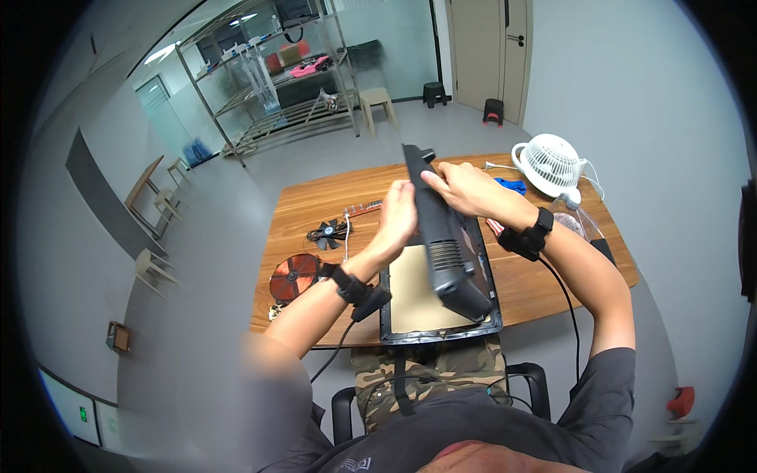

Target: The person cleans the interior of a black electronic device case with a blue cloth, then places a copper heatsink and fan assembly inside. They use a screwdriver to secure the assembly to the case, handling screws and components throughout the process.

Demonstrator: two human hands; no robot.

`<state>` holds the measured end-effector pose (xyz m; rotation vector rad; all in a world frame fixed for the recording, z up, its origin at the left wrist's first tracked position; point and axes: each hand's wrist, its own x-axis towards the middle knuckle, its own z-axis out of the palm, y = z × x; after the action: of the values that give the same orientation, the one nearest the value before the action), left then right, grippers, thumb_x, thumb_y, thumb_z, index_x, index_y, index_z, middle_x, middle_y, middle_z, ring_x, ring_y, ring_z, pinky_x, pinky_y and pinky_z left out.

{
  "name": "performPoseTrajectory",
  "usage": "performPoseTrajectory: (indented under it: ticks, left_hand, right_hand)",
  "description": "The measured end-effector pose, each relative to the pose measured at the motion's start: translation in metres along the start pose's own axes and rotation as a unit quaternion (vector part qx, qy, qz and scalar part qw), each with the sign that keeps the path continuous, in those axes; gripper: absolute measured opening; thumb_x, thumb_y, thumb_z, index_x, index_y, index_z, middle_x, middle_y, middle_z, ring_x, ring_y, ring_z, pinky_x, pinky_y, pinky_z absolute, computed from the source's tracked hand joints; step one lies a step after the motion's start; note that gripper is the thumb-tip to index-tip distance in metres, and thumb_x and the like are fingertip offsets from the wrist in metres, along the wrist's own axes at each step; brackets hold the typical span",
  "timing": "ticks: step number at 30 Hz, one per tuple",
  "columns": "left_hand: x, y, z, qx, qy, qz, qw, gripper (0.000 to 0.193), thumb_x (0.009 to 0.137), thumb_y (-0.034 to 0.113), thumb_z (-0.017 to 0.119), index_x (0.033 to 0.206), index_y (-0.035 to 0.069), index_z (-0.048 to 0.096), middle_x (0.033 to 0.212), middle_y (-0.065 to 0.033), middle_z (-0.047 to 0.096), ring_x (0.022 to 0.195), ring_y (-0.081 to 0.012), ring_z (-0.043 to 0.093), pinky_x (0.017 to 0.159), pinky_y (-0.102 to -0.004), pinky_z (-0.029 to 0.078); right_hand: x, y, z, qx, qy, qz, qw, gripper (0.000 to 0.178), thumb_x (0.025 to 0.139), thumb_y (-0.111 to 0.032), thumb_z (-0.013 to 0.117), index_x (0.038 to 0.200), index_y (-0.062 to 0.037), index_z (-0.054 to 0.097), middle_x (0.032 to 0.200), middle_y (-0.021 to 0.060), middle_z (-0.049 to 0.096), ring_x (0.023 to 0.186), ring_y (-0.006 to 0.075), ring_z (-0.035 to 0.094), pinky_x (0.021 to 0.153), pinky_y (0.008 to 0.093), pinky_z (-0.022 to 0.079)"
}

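Observation:
Both of my hands hold a black plastic housing (443,229) tilted on edge above the table. It has vent slots near its lower end and a blocky bulge at the bottom; its exact kind is unclear. My left hand (398,214) presses along its left side, fingers partly hidden behind it. On the other side, my right hand (464,188) grips the upper part, thumb over the edge. Beneath lies a black rectangular frame (385,311) with a beige panel (412,296) in it, at the table's near edge. The housing hides much of the frame's right half.
On the wooden table (528,288), a small black fan (328,234), a red-and-black disc (295,276) and a red strip (364,208) lie left. A white fan (550,164) and blue cloth (511,186) are at the far right. Cables (569,299) hang from my wrist straps.

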<state>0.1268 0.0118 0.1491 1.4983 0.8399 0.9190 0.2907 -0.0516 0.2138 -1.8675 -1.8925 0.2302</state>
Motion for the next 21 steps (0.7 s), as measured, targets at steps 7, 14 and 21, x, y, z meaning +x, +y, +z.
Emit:
performPoseTrajectory:
  ticks: [7, 14, 21]
  left_hand:
    - [0.023, 0.0, 0.046, -0.117, -0.106, 0.001, 0.988, 0.029, 0.112, 0.029, 0.03, 0.112, 0.007, 0.05, 0.076, -0.0028, 0.055, 0.051, -0.0122, 0.053, 0.046, -0.0267, 0.045]
    - [0.028, -0.009, 0.066, -0.218, -0.147, -0.038, 0.964, 0.025, 0.106, 0.015, 0.036, 0.119, 0.003, 0.052, 0.089, -0.0073, 0.059, 0.054, -0.0144, 0.058, 0.046, -0.0256, 0.046]
    - [0.033, -0.089, 0.044, 0.276, -0.045, 0.063, 0.958, 0.039, 0.095, 0.025, 0.051, 0.121, -0.003, 0.057, 0.109, -0.032, 0.068, 0.108, -0.0496, 0.064, 0.099, -0.0515, 0.049]
  right_hand:
    - [-0.009, 0.006, -0.029, -0.081, -0.012, 0.086, 0.993, 0.081, 0.1, -0.067, 0.042, 0.106, 0.0096, 0.067, 0.093, 0.0331, 0.071, 0.091, 0.0446, 0.071, 0.083, 0.0478, 0.055]
    - [-0.011, 0.014, -0.057, -0.123, -0.094, 0.102, 0.983, 0.086, 0.091, -0.075, 0.045, 0.106, 0.0047, 0.075, 0.102, 0.0312, 0.072, 0.104, 0.0439, 0.07, 0.094, 0.046, 0.054]
    - [-0.006, 0.075, -0.063, -0.153, -0.093, 0.164, 0.97, 0.062, 0.089, -0.046, 0.056, 0.096, 0.0141, 0.07, 0.093, 0.0348, 0.07, 0.097, 0.0451, 0.071, 0.089, 0.0448, 0.056]
